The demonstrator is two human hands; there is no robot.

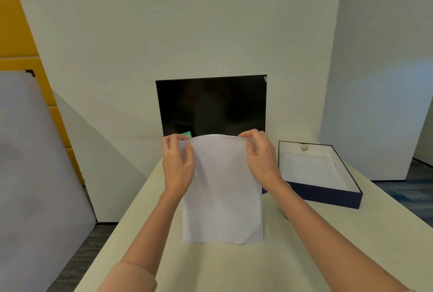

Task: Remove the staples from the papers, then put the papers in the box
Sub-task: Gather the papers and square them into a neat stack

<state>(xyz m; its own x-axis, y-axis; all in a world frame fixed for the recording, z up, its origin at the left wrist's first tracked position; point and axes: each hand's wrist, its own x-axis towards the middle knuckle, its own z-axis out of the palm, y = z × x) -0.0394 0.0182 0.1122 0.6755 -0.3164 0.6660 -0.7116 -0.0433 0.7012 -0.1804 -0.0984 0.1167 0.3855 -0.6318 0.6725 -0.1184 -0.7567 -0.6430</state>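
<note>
1 stack of papers (222,188) is held upright, lower edge apparently on the table (210,268). Its top corners are pinched by 2 hands: left hand (178,162), right hand (260,158). 1 open box (328,194) is set nearby, rightward.

Blocked at rear by upright black panel (210,104) against wall (187,22). Blocked at centre by papers (222,193) held upright, lower edge on table (222,268). Clear over bare table left of papers and along near edge. Open from above into box (328,195) on right, near papers but apart
</note>
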